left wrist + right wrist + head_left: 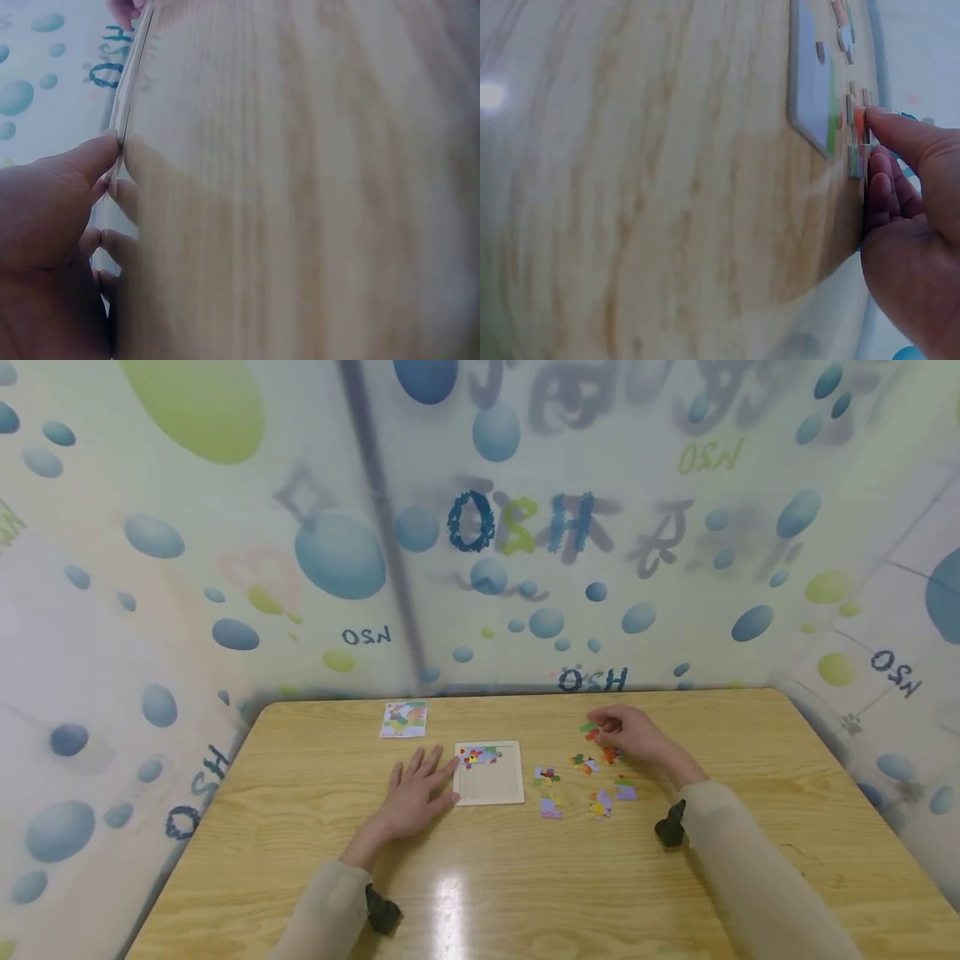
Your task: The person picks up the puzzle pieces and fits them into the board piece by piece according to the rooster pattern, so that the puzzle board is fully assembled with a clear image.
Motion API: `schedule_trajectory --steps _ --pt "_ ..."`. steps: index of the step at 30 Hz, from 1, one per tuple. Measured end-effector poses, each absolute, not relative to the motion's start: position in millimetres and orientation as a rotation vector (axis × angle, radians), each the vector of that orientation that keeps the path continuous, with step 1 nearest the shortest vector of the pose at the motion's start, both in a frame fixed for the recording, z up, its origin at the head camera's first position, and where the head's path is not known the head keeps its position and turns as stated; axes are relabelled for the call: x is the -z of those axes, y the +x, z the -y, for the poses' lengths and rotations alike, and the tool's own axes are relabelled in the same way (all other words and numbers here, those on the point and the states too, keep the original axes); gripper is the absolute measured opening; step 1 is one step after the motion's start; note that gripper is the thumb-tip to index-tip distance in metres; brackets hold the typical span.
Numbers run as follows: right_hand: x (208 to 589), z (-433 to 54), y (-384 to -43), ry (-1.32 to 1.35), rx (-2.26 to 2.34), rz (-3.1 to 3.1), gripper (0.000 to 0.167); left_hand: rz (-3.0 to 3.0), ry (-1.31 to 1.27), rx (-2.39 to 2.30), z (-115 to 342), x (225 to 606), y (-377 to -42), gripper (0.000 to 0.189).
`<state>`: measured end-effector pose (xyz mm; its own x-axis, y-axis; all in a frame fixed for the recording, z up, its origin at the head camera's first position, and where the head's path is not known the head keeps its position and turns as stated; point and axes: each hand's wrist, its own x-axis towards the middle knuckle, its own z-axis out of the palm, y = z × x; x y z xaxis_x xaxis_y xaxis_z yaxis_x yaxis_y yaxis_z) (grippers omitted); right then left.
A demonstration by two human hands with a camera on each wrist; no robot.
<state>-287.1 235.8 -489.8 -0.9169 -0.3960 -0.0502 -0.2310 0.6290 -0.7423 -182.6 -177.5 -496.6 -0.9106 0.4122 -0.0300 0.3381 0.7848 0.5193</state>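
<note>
A square puzzle board [489, 785] with a pale raised rim lies mid-table, several joined jigsaw pieces [480, 755] along its upper left. My left hand [415, 797] rests spread on the table, its thumb and index finger at the board's left edge. At the back right, my right hand [628, 732] has curled fingers and pinches a red-orange puzzle piece [859, 121] between thumb and fingertips; the fingers partly hide it. Close by lie other loose pieces, including an orange one [611, 755] under the hand. Whether the pinched piece is off the table I cannot tell.
Between the board and my right arm lie several loose pieces, among them a purple-and-yellow one [551, 808] and another [600, 806]. A colourful picture card [404, 720] lies at the back left. Behind the wooden table [300, 810] stands a patterned wall.
</note>
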Motion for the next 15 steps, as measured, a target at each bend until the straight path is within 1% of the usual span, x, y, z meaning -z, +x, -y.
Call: schedule_trajectory --steps 4,7,15 --pt "486.1 -235.5 -288.2 -0.638 1.111 -2.643 0.04 -2.841 0.6 -0.796 178.5 497.2 -184.2 0.062" --pt "484.8 -235.4 -289.6 -0.672 1.072 -2.642 0.038 -2.842 0.605 -0.802 178.1 495.2 -183.9 0.061" --pt "491.0 -235.4 -291.4 -0.585 1.076 -2.655 0.035 -2.826 0.563 -0.762 175.9 497.6 -181.7 0.061"
